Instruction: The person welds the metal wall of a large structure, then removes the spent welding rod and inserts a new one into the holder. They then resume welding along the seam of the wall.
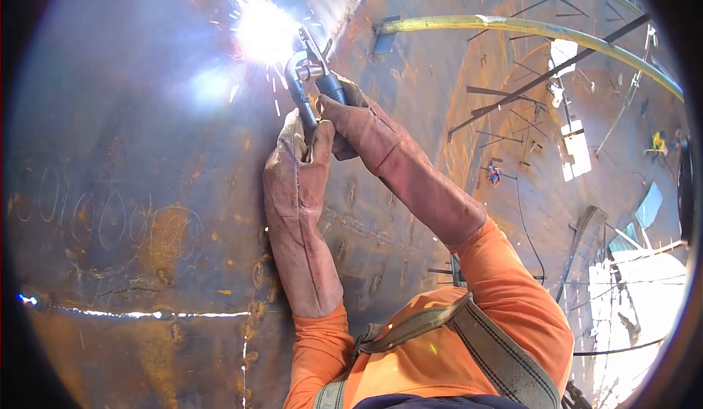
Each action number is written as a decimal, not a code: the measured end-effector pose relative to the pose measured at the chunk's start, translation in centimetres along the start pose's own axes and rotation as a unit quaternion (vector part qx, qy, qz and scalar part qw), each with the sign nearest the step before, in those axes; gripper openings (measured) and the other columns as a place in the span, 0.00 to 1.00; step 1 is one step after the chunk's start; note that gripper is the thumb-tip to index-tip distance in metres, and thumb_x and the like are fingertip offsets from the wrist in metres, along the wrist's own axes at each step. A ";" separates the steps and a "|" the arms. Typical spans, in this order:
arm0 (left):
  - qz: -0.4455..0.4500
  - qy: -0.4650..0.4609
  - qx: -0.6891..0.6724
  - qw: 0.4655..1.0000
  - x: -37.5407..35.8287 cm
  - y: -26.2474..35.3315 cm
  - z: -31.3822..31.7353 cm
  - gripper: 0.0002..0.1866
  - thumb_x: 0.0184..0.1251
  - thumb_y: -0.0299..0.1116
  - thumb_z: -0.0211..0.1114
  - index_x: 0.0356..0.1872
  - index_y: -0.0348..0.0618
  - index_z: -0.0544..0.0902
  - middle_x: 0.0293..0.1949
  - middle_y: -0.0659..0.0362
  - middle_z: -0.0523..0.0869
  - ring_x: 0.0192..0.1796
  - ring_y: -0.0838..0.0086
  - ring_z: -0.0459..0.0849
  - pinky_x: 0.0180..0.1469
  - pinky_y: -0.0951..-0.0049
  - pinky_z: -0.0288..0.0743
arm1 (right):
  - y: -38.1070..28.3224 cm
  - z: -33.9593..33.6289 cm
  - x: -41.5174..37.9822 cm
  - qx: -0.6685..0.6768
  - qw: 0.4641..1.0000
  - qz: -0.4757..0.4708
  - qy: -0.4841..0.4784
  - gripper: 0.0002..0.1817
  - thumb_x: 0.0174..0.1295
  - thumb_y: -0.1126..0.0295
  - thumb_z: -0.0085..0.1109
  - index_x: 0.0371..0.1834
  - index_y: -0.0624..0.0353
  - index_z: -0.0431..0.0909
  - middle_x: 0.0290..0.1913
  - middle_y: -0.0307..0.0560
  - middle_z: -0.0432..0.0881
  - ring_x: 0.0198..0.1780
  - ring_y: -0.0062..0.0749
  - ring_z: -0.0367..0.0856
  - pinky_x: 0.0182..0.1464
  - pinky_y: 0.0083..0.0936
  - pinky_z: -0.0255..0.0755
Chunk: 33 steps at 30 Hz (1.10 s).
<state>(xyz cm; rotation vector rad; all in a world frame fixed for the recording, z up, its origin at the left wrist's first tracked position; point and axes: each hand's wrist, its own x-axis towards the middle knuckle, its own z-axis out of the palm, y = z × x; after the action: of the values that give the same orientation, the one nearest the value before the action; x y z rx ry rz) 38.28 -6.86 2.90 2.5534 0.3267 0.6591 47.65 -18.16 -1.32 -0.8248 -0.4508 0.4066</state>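
Note:
Both my hands wear long reddish leather gloves and are raised against a rusty steel plate [183, 189]. My left hand [302, 149] is closed around the lower end of a dark, curved part of a welding torch [295, 79]. Beside it, slightly higher, my right hand [355, 120] is wrapped around the torch's black grip. The two gloves touch or nearly touch. A blinding arc [267, 32] with flying sparks burns just beyond the torch's end and hides the tip. Smoke and glare blur the plate around it.
A yellow hose [527, 25] curves across the upper right, over thin metal rods [549, 76]. Bright light enters at the lower right. A lit slit [146, 314] crosses the plate at lower left, below chalk marks [110, 215]. Harness straps [417, 328] cross my orange shirt.

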 end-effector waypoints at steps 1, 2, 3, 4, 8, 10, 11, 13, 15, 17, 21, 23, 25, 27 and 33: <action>-0.004 0.000 0.002 1.000 0.0 0.1 0.0 0.30 0.86 0.53 0.70 0.80 0.51 0.83 0.63 0.44 0.95 0.65 0.48 0.94 0.66 0.52 0.86 | 0.1 0.3 0.0 -0.010 1.000 -0.007 0.001 0.18 0.82 0.57 0.62 0.70 0.44 0.81 0.36 0.29 0.80 0.27 0.12 0.72 0.25 0.20 0.60; -0.004 0.000 0.002 1.000 0.1 -0.1 0.0 0.30 0.86 0.53 0.70 0.80 0.51 0.83 0.63 0.44 0.95 0.65 0.48 0.94 0.66 0.52 0.86 | 0.5 0.1 0.7 -0.015 1.000 0.004 0.002 0.19 0.83 0.55 0.63 0.71 0.45 0.81 0.36 0.29 0.81 0.27 0.12 0.73 0.25 0.20 0.60; 0.000 0.002 -0.003 1.000 0.3 -0.5 0.2 0.30 0.85 0.52 0.71 0.80 0.50 0.83 0.63 0.43 0.95 0.64 0.48 0.94 0.67 0.52 0.86 | 1.0 -0.4 0.9 -0.015 1.000 0.003 0.002 0.19 0.83 0.55 0.63 0.71 0.45 0.81 0.36 0.29 0.81 0.27 0.12 0.73 0.25 0.20 0.60; 0.003 0.003 -0.008 1.000 0.5 -1.1 0.4 0.31 0.85 0.52 0.71 0.80 0.49 0.83 0.63 0.42 0.94 0.64 0.48 0.94 0.67 0.52 0.86 | 1.3 -1.1 1.0 -0.001 1.000 -0.006 -0.023 0.21 0.83 0.53 0.65 0.72 0.45 0.80 0.37 0.30 0.82 0.28 0.11 0.75 0.26 0.20 0.62; 0.105 0.016 0.015 0.994 1.1 -3.1 0.8 0.32 0.83 0.51 0.73 0.79 0.44 0.83 0.62 0.40 0.95 0.62 0.48 0.96 0.66 0.52 0.86 | 1.6 0.0 0.5 -0.079 0.994 -0.049 0.054 0.16 0.83 0.50 0.63 0.56 0.47 0.89 0.38 0.32 0.82 0.32 0.16 0.76 0.31 0.23 0.67; 0.003 -0.004 0.064 0.998 0.7 -1.2 0.2 0.31 0.84 0.51 0.73 0.78 0.44 0.84 0.60 0.41 0.95 0.60 0.49 0.96 0.64 0.53 0.87 | 2.3 -0.5 1.3 -0.052 0.996 -0.043 0.060 0.17 0.83 0.49 0.64 0.61 0.47 0.86 0.39 0.32 0.83 0.32 0.16 0.78 0.32 0.23 0.70; -0.098 -0.024 0.112 0.988 0.4 -0.1 -0.1 0.30 0.84 0.51 0.72 0.77 0.44 0.84 0.58 0.41 0.96 0.59 0.50 0.96 0.62 0.54 0.87 | 2.4 -0.6 1.3 -0.040 0.997 -0.039 0.060 0.18 0.83 0.49 0.64 0.64 0.46 0.85 0.40 0.32 0.83 0.32 0.17 0.78 0.32 0.23 0.71; -0.001 -0.054 -0.014 0.998 0.4 0.1 -0.7 0.26 0.85 0.49 0.71 0.73 0.45 0.86 0.54 0.44 0.96 0.55 0.53 0.96 0.59 0.55 0.87 | 2.1 -0.5 1.1 -0.029 0.998 -0.031 0.053 0.22 0.82 0.49 0.64 0.70 0.46 0.82 0.40 0.32 0.84 0.32 0.18 0.80 0.32 0.23 0.74; 0.048 -0.034 -0.047 0.997 0.5 -0.3 -0.1 0.25 0.86 0.48 0.71 0.73 0.45 0.86 0.55 0.45 0.96 0.54 0.53 0.96 0.58 0.53 0.87 | 1.9 -0.5 1.0 -0.024 0.998 -0.022 0.048 0.26 0.82 0.49 0.65 0.76 0.46 0.79 0.41 0.32 0.85 0.32 0.19 0.82 0.33 0.23 0.76; 0.034 -0.036 -0.031 0.998 0.2 0.1 -0.2 0.25 0.86 0.49 0.68 0.72 0.45 0.85 0.56 0.45 0.95 0.55 0.52 0.94 0.61 0.52 0.85 | 2.3 -0.8 1.3 -0.021 0.998 -0.018 0.048 0.30 0.81 0.49 0.66 0.82 0.46 0.76 0.42 0.33 0.85 0.32 0.19 0.83 0.33 0.22 0.79; 0.015 -0.047 -0.013 0.999 0.1 1.0 -0.8 0.26 0.86 0.50 0.64 0.72 0.44 0.85 0.59 0.45 0.93 0.58 0.52 0.93 0.63 0.51 0.83 | 0.8 -0.5 0.7 -0.056 0.998 0.001 0.033 0.32 0.82 0.50 0.65 0.85 0.46 0.74 0.43 0.33 0.87 0.33 0.21 0.85 0.34 0.24 0.82; 0.025 -0.032 -0.017 0.999 0.1 0.4 -0.4 0.27 0.86 0.51 0.64 0.73 0.44 0.85 0.59 0.45 0.93 0.59 0.52 0.93 0.64 0.52 0.83 | -0.7 0.4 -0.2 -0.053 0.998 0.018 0.040 0.32 0.83 0.51 0.65 0.85 0.47 0.74 0.43 0.34 0.87 0.33 0.21 0.86 0.34 0.24 0.82; 0.037 -0.018 -0.021 0.999 0.2 0.3 -0.4 0.28 0.86 0.51 0.64 0.74 0.45 0.85 0.60 0.45 0.93 0.61 0.52 0.93 0.64 0.52 0.83 | 0.5 0.1 0.7 -0.033 0.999 0.005 0.033 0.32 0.82 0.52 0.65 0.85 0.50 0.74 0.44 0.35 0.88 0.33 0.20 0.86 0.34 0.23 0.81; -0.017 -0.055 -0.001 0.998 0.3 0.8 -0.7 0.29 0.85 0.52 0.67 0.76 0.46 0.84 0.60 0.46 0.94 0.61 0.53 0.94 0.65 0.54 0.83 | 0.1 0.1 0.3 -0.038 0.999 0.013 0.033 0.32 0.83 0.52 0.65 0.85 0.50 0.74 0.44 0.35 0.88 0.33 0.20 0.86 0.34 0.23 0.81; 0.019 0.015 0.006 1.000 -0.1 -0.2 0.3 0.26 0.86 0.49 0.71 0.75 0.48 0.85 0.56 0.47 0.96 0.57 0.52 0.96 0.61 0.54 0.88 | 0.6 -0.2 0.1 -0.005 0.999 0.014 0.038 0.16 0.82 0.55 0.63 0.65 0.46 0.87 0.34 0.28 0.85 0.28 0.16 0.78 0.28 0.22 0.67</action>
<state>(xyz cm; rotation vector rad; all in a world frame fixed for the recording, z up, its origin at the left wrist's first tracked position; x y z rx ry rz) 38.28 -6.81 2.54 2.5693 0.2942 0.7111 47.74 -17.88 -1.83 -0.8549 -0.3715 0.3979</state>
